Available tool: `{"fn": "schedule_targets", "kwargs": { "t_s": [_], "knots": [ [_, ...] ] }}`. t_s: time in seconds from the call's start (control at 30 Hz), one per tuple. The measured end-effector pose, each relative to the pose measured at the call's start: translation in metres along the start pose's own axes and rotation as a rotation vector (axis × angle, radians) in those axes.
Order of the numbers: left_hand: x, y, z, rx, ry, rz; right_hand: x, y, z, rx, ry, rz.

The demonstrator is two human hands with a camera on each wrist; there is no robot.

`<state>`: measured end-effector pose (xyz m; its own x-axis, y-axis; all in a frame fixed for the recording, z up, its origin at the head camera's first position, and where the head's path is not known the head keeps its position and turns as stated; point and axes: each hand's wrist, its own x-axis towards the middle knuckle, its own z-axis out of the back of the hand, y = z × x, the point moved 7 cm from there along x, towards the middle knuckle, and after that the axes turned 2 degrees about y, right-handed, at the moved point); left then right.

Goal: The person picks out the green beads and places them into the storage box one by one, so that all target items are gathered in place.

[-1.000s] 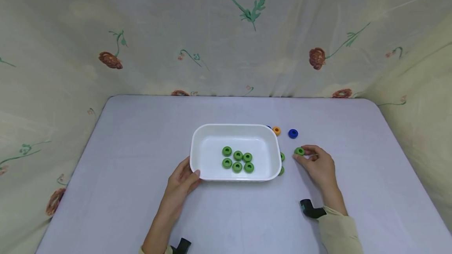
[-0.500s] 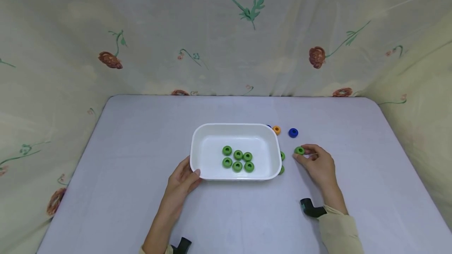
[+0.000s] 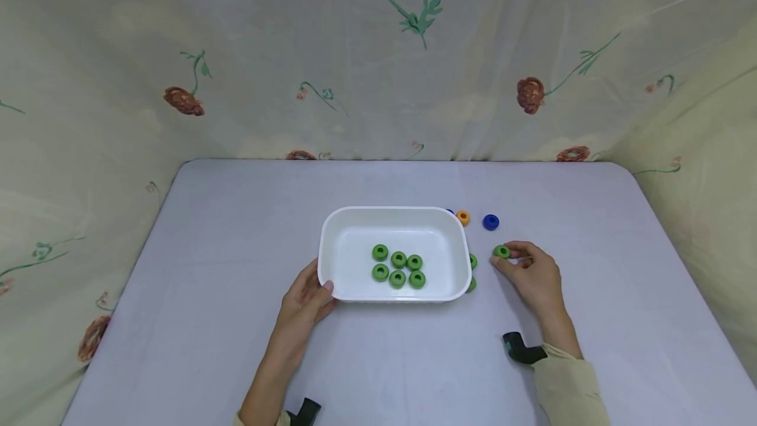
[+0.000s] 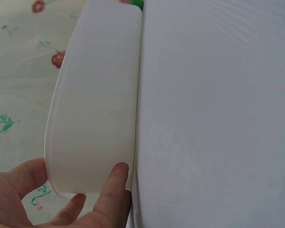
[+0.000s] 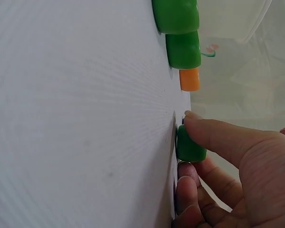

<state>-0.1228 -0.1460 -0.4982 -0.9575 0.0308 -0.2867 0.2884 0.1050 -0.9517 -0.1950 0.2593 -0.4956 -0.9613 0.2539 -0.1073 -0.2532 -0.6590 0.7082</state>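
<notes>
In the head view a white rectangular tray stands mid-table with several green ring-shaped beads inside. My left hand grips its near left corner, thumb on the rim; the left wrist view has the fingers against the outer wall. To the right of the tray, my right hand pinches a green ring-shaped bead between thumb and fingers, low over the tabletop. The right wrist view shows this green bead partly behind the thumb. Two more green beads lie along the tray's right side, partly hidden by it.
Behind the tray's right corner lie an orange bead and a mostly hidden blue one. Another blue bead is just beyond my right hand. Flowered cloth hangs behind the white-covered table.
</notes>
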Motion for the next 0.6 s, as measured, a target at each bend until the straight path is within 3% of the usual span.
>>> {"fn": "schedule_targets", "kwargs": {
  "t_s": [0.6],
  "knots": [
    [-0.0009, 0.0018, 0.0015, -0.017, 0.01, 0.008, -0.0032, 0.0029, 0.0023, 0.04, -0.013, -0.03]
  ]
}}
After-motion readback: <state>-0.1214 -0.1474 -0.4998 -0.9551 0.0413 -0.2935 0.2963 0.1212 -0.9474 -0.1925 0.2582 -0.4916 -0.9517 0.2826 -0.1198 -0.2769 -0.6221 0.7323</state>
